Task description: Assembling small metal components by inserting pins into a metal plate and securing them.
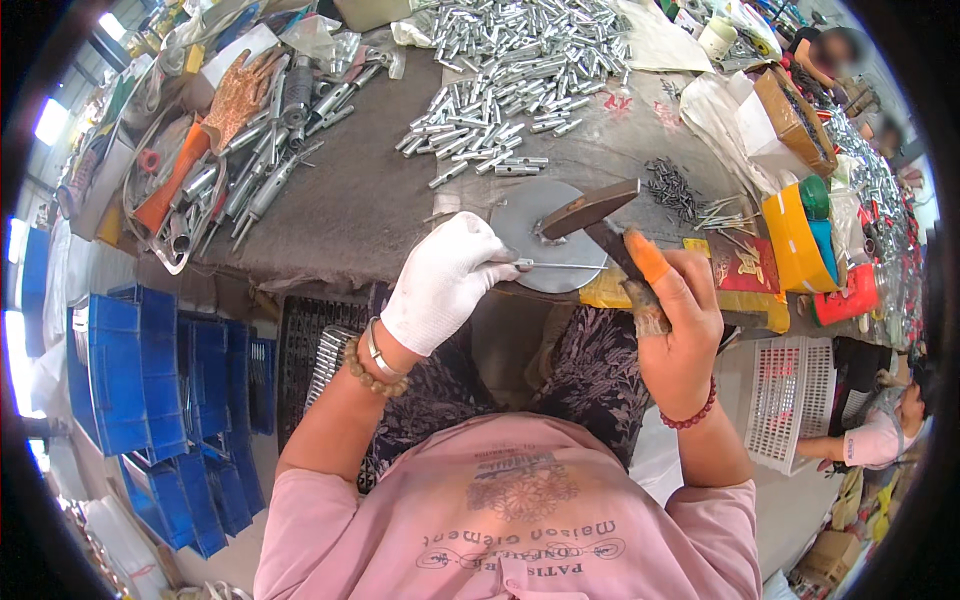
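Observation:
My left hand (440, 285), in a white glove, pinches a thin metal rod (572, 266) at its thicker end. The rod lies level and points right, over the front part of a round grey metal plate (512, 222) at the table's edge. My right hand (682, 335) is closed round the handle of a hammer (592, 208), and one finger wears an orange cover. The hammer's dark head is raised above the plate, apart from the rod. A dark spot of small bits shows at the plate's middle, partly under the hammer head.
Many short metal tubes (520, 70) are heaped behind the plate. Small dark pins (672, 190) and thin rods (727, 214) lie right. Longer metal parts and an orange glove (240, 95) are left. Blue bins (130, 370) stand lower left; a white basket (790, 395) and another person are right.

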Available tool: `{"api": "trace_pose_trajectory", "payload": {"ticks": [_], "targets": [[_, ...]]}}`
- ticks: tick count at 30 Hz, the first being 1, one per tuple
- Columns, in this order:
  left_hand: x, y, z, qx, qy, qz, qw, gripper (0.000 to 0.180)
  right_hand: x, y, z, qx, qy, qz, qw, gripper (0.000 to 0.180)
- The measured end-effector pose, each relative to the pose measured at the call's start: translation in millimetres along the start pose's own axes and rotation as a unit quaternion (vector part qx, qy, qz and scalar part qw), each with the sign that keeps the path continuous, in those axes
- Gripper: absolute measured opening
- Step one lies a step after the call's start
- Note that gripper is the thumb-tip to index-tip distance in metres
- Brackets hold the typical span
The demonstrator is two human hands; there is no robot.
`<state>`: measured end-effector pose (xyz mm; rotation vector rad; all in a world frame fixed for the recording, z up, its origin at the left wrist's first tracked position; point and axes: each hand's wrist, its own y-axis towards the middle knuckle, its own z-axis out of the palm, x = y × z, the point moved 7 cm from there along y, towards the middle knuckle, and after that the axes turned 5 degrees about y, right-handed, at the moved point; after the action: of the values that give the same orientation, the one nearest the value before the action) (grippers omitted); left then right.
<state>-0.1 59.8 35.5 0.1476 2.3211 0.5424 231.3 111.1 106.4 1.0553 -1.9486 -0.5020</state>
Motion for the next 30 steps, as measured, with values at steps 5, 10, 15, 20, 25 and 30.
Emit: {"api": "trace_pose_trajectory", "payload": {"ticks": [5,10,15,20,25,30], "targets": [[-7,3,-3,-0.028,0.033,0.068,0.997,0.017,-15,4,11,0.046,0.047,0.059,0.996,0.059],[-1,-2,4,-0.001,0.047,0.01,0.999,0.016,-59,16,28,0.145,0.009,0.118,0.982,0.058],[-7,-4,1,-0.005,0.055,-0.005,0.998,0.016,-27,9,30,0.151,-0.151,-0.008,0.977,0.033],[-12,-6,0,-0.002,0.069,0.004,0.998,0.016,-19,-20,38,0.208,-0.069,0.081,0.972,0.024],[-20,-10,1,-0.025,0.078,-0.001,0.997,0.021,-27,-37,48,0.258,0.078,0.187,0.945,0.029],[-18,-47,7,-0.14,0.004,-0.138,0.981,0.014,-28,-43,62,0.245,0.187,0.243,0.92,0.023]]}}
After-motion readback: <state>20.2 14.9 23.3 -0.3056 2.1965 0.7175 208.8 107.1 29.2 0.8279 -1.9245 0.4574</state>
